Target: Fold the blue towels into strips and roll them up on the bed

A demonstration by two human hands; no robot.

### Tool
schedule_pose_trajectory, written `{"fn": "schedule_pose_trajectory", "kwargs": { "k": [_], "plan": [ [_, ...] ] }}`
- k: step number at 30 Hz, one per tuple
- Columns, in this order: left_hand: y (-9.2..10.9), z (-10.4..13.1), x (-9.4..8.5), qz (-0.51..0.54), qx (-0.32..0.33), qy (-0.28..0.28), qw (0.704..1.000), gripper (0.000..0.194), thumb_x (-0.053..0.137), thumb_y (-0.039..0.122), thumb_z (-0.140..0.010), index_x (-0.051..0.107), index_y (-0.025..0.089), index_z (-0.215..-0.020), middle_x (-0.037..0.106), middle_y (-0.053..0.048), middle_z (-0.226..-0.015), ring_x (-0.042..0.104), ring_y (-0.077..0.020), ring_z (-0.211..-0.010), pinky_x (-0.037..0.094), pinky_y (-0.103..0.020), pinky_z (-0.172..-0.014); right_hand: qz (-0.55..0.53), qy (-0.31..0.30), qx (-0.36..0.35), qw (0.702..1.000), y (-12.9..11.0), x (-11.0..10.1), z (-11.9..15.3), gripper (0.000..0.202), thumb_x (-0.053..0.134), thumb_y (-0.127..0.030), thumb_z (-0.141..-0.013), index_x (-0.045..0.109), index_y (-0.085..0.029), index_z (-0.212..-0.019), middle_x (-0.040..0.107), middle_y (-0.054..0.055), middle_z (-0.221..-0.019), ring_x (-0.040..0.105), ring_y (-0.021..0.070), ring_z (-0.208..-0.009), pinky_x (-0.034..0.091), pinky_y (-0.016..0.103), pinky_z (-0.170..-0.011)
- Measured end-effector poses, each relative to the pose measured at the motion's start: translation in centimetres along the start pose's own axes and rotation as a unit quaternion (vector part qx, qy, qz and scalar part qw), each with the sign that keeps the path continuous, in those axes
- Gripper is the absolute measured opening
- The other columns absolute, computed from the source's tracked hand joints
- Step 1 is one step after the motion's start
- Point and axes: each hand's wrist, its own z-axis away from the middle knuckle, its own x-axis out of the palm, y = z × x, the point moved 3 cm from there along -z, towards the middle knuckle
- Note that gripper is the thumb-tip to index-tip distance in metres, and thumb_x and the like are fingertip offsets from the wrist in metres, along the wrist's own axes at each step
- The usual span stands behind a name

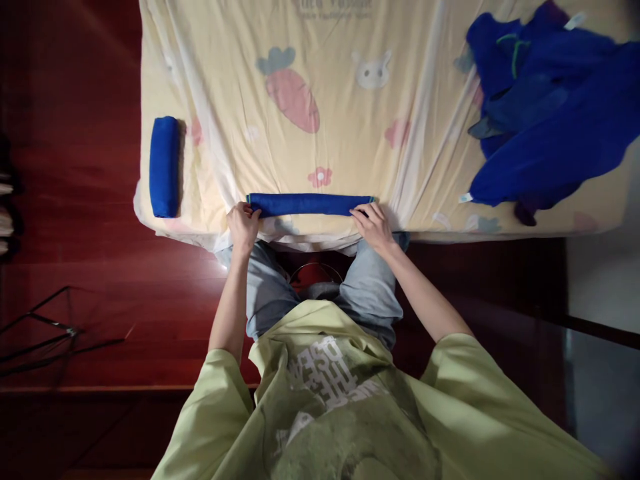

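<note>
A blue cloth (pixel 310 204), folded into a long narrow strip with green stitching at its short ends, lies near the front edge of the bed. My left hand (pixel 243 225) has its fingers closed on the strip's left end. At the right end, my right hand (pixel 373 225) pinches the lower corner between thumb and fingers. The strip lies almost straight across, flat on the sheet. A thick blue cloth roll (pixel 164 167) rests apart from it, near the bed's left edge.
A loose heap of blue cloth (pixel 550 127) with white tags and green stitching lies on the right of the bed. The cream sheet (pixel 350 147) with carrot and rabbit prints has wrinkles. A black metal stand (pixel 70 330) is on the red floor at the left.
</note>
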Motion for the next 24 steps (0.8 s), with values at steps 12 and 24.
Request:
{"fn": "schedule_pose_trajectory", "kwargs": {
  "k": [12,24],
  "plan": [
    [1.3,0.0,-0.7,0.005,-0.096,-0.022,0.995,0.017,0.076,0.026,-0.075,0.067,0.018,-0.087,0.069,-0.003,-0.079,0.069,-0.0217,-0.081,0.054,-0.034,-0.084,0.011,0.015,-0.031,0.999,0.7,0.6,0.0,0.033,0.048,-0.015,-0.103,0.078,-0.021,-0.115,0.072,0.013,-0.105,0.061,0.0288,-0.103,0.053,0.046,-0.095],
    [2.1,-0.2,-1.7,-0.084,-0.062,-0.058,0.993,0.007,0.065,0.024,-0.083,0.067,0.018,-0.088,0.071,-0.004,-0.082,0.068,-0.0192,-0.082,0.050,-0.030,-0.085,0.060,-0.019,-0.033,0.997,0.6,0.9,-0.8,0.031,0.043,-0.015,-0.105,0.073,-0.018,-0.108,0.069,0.014,-0.104,0.056,0.0295,-0.101,0.046,0.045,-0.093]
  ]
}}
